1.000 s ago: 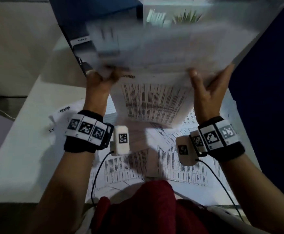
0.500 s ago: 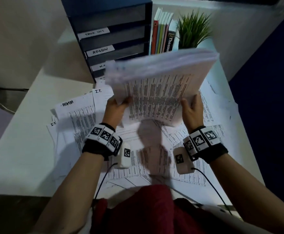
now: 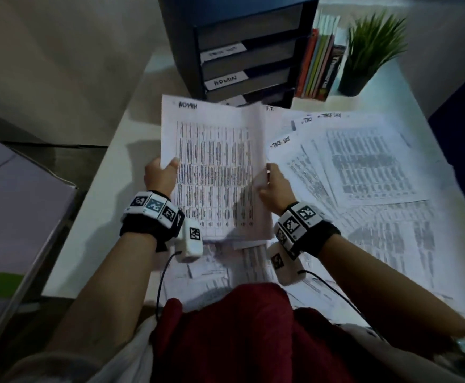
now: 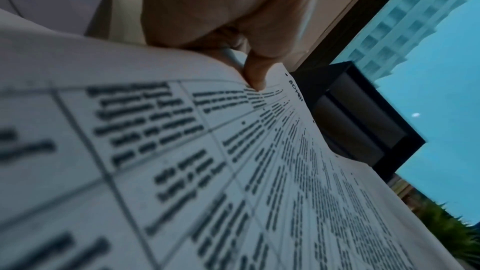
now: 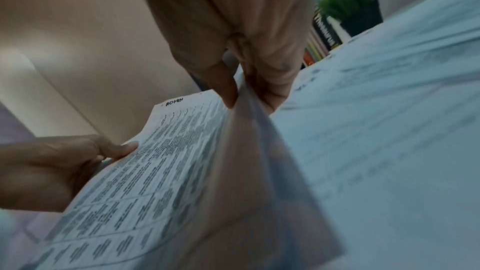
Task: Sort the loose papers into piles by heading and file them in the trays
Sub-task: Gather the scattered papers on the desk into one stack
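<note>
A stack of printed papers (image 3: 214,172), its top sheet headed ADMIN, is held above the white desk (image 3: 101,217). My left hand (image 3: 160,175) grips its left edge, thumb on top (image 4: 255,77). My right hand (image 3: 272,183) pinches the right edge between thumb and fingers (image 5: 233,89). Loose sheets headed TASK LIST (image 3: 363,161) and I.T. (image 3: 272,111) lie spread over the desk to the right. A dark blue tray unit (image 3: 247,51) with labelled shelves, one reading ADMIN (image 3: 225,80), stands at the back.
Upright books (image 3: 319,67) and a potted plant (image 3: 366,56) stand right of the trays. More sheets (image 3: 225,269) lie near the desk's front edge under my wrists. A pale cabinet (image 3: 10,205) sits left of the desk.
The stack, raised high and tilted before the trays, has come down and turned flat, its ADMIN heading now facing me. Both hands dropped lower and shifted to its side edges.
</note>
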